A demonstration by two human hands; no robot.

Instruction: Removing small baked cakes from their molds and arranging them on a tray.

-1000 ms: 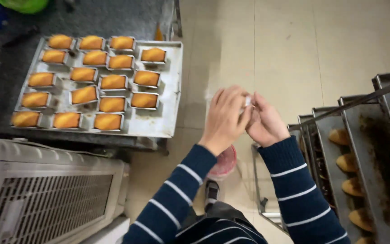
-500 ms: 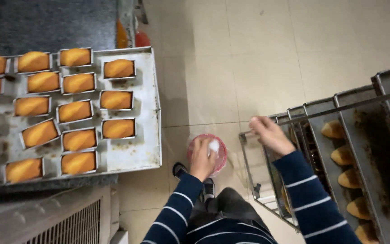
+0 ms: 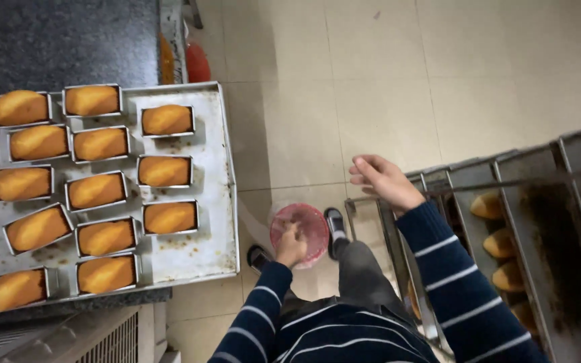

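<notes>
The left hand is low in the view, at abt 6 o'clock, reaching down over a round pink bucket that stands on the tiled floor betw. the person's two dark shoes. The fingers are curled in and seem to pinch smth small at the bucket's mouth — what it is, I cannot tell, it is too small. The hand covers the near rim of the bucket.

The right hand is at abt 3 o'clock from the bucket, lifted higher, just beside the top corner of a metal rack. Its fingers are loose and half spread, holding nothing; if they touch the rack frame I cannot tell.

The rack holds dark trays w. golden bread rolls, seen at 4 o'clock.

At 9 o'clock a big metal baking tray lies on a dark counter, w. many small rectangular tins, each w. a golden loaf inside — the tins are in rough rows, some a bit tilted. Both arms wear dark blue sleeves w. white stripes.
</notes>
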